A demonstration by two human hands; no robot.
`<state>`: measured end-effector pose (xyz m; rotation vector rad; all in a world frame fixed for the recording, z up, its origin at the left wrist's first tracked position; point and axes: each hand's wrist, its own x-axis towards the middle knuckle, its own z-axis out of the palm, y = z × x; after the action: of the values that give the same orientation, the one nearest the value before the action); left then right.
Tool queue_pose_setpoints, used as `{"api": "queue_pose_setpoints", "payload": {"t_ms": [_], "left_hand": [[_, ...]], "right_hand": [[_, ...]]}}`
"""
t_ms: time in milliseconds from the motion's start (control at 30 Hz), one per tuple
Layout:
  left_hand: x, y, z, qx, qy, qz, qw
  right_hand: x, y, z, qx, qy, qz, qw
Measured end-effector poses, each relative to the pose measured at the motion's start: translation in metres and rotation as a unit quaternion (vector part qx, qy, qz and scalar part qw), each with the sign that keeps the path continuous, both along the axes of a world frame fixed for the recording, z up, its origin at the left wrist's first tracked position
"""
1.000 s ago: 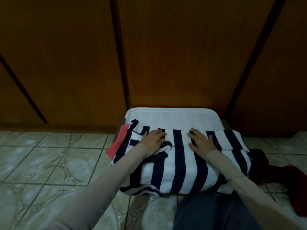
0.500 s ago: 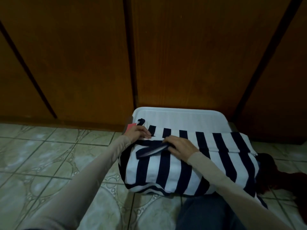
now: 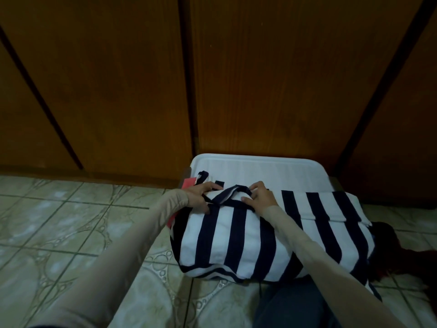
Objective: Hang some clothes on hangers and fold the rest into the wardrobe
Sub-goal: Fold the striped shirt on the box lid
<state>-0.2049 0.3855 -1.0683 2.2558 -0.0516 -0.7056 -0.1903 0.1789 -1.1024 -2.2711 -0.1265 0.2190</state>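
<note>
Dark wooden wardrobe doors (image 3: 272,79) are filling the whole back of the room, and pale patterned floor tiles (image 3: 59,228) are spreading out below them. A white plastic lid (image 3: 257,169) is lying flat at the foot of the doors, and a navy-and-white striped garment (image 3: 248,240) is resting folded across its near edge and hanging over toward the person's knees. Both hands are working at the far left edge of the fabric: the left hand (image 3: 203,195) is pinching a dark band of the cloth with curled fingers, and the right hand (image 3: 261,197) is gripping the same raised band just beside it. A pink piece of cloth (image 3: 189,183) is peeking out from under the left wrist. A dark reddish garment (image 3: 402,254) is lying on the tiles to the right, touching the striped one.
</note>
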Motion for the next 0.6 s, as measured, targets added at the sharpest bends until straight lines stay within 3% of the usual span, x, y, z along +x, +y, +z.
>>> {"api": "queue_pose_setpoints", "payload": {"t_ms": [100, 300, 600], "left_hand": [[0.004, -0.001, -0.003, -0.019, -0.022, 0.017, 0.999], [0.010, -0.009, -0.018, -0.048, -0.129, 0.251, 0.958], [0.014, -0.010, -0.017, 0.067, -0.126, 0.269, 0.953]], "right_hand": [[0.001, 0.000, -0.001, -0.025, 0.012, -0.010, 1.000], [0.000, 0.001, -0.001, -0.050, -0.055, -0.005, 0.997], [0.007, -0.008, 0.013, -0.064, 0.036, 0.028, 0.997]]}}
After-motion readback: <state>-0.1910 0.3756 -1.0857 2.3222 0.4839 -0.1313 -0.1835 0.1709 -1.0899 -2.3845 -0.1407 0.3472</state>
